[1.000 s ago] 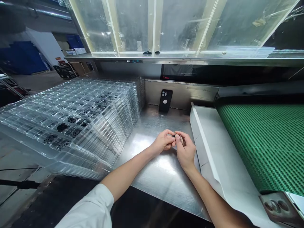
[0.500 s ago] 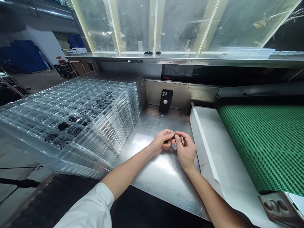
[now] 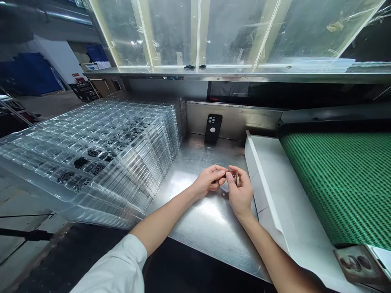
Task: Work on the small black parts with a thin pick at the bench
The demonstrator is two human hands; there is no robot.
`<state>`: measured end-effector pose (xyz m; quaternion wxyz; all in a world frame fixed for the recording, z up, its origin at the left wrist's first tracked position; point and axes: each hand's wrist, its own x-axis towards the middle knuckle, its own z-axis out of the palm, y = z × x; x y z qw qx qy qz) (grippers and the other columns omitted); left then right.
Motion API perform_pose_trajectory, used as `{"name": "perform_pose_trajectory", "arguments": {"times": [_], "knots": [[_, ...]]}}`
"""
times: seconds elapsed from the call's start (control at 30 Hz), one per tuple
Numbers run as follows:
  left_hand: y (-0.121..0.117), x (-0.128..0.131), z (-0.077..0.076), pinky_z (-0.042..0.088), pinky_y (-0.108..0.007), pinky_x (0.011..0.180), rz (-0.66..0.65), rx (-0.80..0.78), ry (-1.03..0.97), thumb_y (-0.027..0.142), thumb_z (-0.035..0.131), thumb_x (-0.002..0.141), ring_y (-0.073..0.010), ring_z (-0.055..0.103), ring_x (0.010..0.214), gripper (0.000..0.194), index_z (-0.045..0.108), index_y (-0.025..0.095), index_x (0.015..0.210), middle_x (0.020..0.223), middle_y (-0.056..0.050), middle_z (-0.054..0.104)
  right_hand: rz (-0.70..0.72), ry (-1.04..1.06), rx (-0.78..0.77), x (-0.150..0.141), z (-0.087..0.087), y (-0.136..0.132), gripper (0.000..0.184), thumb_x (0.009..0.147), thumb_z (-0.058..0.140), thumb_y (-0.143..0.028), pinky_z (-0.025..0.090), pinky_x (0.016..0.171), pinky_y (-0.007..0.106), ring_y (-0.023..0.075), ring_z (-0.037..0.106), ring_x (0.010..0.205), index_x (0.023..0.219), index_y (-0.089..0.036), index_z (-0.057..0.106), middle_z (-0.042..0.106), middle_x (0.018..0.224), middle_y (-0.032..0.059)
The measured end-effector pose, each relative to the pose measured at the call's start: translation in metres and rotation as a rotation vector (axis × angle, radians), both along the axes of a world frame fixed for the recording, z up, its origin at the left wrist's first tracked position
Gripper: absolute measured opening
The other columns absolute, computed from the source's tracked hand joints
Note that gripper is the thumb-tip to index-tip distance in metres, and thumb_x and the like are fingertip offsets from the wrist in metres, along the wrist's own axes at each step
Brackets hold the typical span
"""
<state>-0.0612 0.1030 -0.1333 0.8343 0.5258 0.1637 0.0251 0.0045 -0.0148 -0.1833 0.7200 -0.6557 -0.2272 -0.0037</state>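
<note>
Clock directions run from the middle of the view. Two bare hands, one left hand (image 3: 210, 181) and one right hand (image 3: 241, 191), are toward 5 o'clock, with one slim metal tool (image 3: 237, 178) between the right fingers. At 12 o'clock are one black smartphone (image 3: 213, 128) and, farther up, two small black clips (image 3: 189, 67). One green conveyor belt (image 3: 342, 175) is at 3. The clear plastic trays (image 3: 137, 171) at 9 are too many to count.

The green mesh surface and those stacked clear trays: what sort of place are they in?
Probably a factory workstation: stacked clear trays hold small black parts, beside a green mesh surface resembling a conveyor belt.
</note>
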Motion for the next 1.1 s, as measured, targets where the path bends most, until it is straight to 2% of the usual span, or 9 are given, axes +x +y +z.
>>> {"name": "perform_pose_trajectory", "arguments": {"times": [0.3,0.57,0.9,1.1], "knots": [[-0.0001,-0.0005,0.0014,0.009,-0.022,0.043,0.014,0.026,-0.042,0.054,0.084,0.073,-0.0001,0.025,0.038,0.058,0.061,0.014,0.108,0.065,0.004,0.061,0.003,0.054,0.004,-0.0002,0.0001,0.0009,0.042,0.092,0.071,-0.052,0.056,0.081,0.036,0.0236,0.065,0.095,0.119,-0.019,0.069,0.07,0.11,0.0094],[-0.0029,0.0005,-0.001,0.012,-0.019,0.043,0.074,0.052,-0.052,0.058,0.084,0.072,-0.0009,0.026,0.039,0.059,0.055,0.018,0.104,0.062,0.006,0.058,0.095,0.056,0.007,0.0005,0.0031,0.0032,0.042,0.093,0.069,-0.057,0.058,0.078,0.037,0.0259,0.067,0.098,0.112,-0.02,0.07,0.07,0.11,0.0111],[-0.0018,0.0013,-0.0034,0.01,-0.018,0.043,0.005,0.041,-0.017,0.059,0.082,0.073,-0.0018,0.024,0.039,0.058,0.052,0.021,0.105,0.059,0.007,0.055,0.144,0.033,-0.015,0.0006,0.0044,-0.0006,0.036,0.097,0.062,-0.052,0.057,0.076,0.035,0.0237,0.067,0.093,0.113,-0.021,0.071,0.071,0.108,0.0089],[0.0,0.0011,-0.0015,0.009,-0.02,0.044,-0.014,-0.007,0.009,0.052,0.084,0.071,-0.0015,0.022,0.04,0.056,0.056,0.018,0.106,0.059,0.006,0.055,0.143,0.012,-0.028,0.0008,0.0032,-0.0008,0.033,0.098,0.059,-0.048,0.054,0.084,0.038,0.0242,0.067,0.096,0.113,-0.021,0.071,0.072,0.11,0.0087]]}}
